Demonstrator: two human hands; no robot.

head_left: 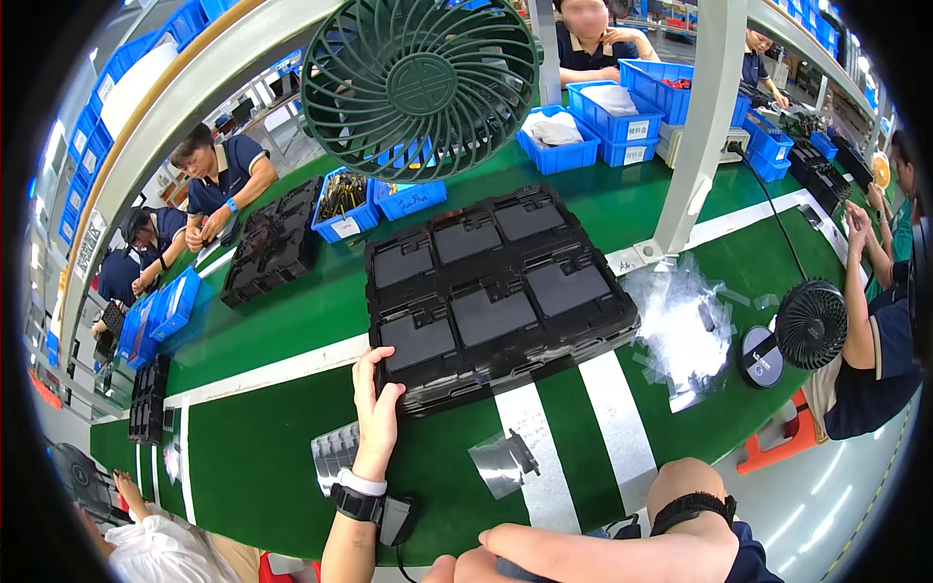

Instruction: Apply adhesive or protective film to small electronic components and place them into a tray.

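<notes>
My left hand (pixel 374 400) is at the near left corner of a stack of black plastic trays (pixel 442 251). Its fingers bend around the left side and its thumb presses the near side. Flat dark grey rectangular pieces (pixel 494 313) fill the compartments of the top tray. Along the lower edge my right forearm (pixel 603 556) lies across in front of me, bare. What looks like my right hand (pixel 455 567) is cut off by the picture's edge, so its fingers do not show. A clear plastic sheet with a small black part (pixel 523 451) lies nearer to me.
Clear film pieces (pixel 685 335) lie right of the trays, beside a small black fan (pixel 812 324). A large green fan (pixel 422 85) hangs overhead near a white post (pixel 702 126). Blue bins (pixel 559 141) and another black tray stack (pixel 270 238) stand beyond. Co-workers sit around.
</notes>
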